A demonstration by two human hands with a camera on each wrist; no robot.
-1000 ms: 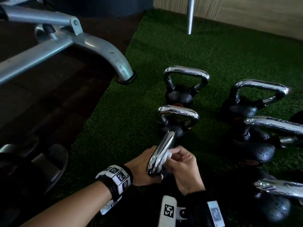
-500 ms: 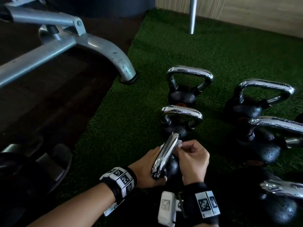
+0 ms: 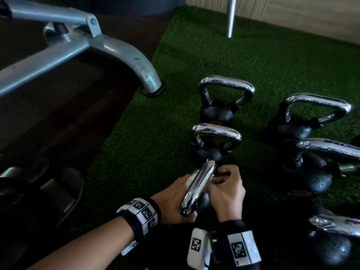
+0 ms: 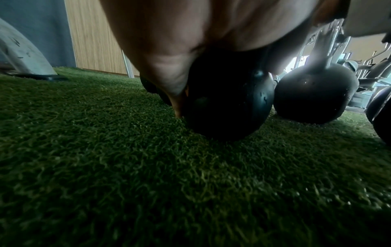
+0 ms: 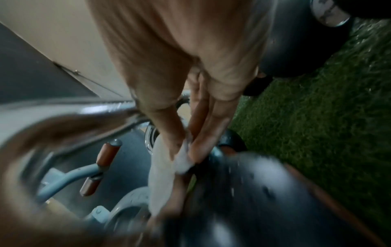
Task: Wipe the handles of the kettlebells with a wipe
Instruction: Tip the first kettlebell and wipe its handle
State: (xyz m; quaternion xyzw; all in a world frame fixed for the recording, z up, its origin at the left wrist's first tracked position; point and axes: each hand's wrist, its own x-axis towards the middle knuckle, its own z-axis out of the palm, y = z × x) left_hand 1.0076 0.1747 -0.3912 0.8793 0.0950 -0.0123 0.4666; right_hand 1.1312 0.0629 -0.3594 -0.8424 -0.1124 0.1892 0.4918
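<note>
The nearest kettlebell's chrome handle [image 3: 198, 188] runs away from me between my two hands. My left hand [image 3: 171, 199] grips the handle from the left at its near end, with the fingers hidden under it. My right hand [image 3: 226, 190] pinches a white wipe [image 3: 190, 179] against the handle near its far bend. In the right wrist view the fingers [image 5: 203, 138] press the wipe [image 5: 182, 160] onto the metal. The black ball [image 4: 226, 100] sits on the turf under my left palm.
Several more chrome-handled kettlebells stand on the green turf [image 3: 148, 145], two straight ahead [image 3: 216, 137] [image 3: 226, 84] and others to the right [image 3: 315, 102]. A grey bench leg [image 3: 136, 63] lands at the turf's left edge. A metal pole [image 3: 230, 16] stands at the back, and dark weights [image 3: 39, 188] lie at the left.
My right hand has slid the wipe along the handle from the near part toward the far bend. The left hand has kept its grip.
</note>
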